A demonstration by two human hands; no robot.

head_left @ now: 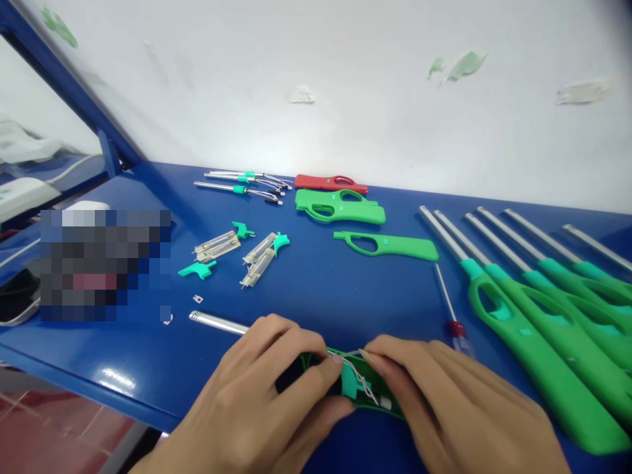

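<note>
Left hand (pixel 257 401) and right hand (pixel 444 401) pinch open lighter (pixel 358 388).

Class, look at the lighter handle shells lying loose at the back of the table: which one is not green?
The red shell, farthest back beside the wall. The two other loose shells, and, lie nearer and are both green.

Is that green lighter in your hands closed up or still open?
Open: the green lighter lies with its teal part and white wire exposed between both hands.

surface (pixel 345 289): blue, glossy painted metal
lighter bodies (pixel 538 355): smooth green plastic
lighter tubes (pixel 444 237): bright polished metal
</note>
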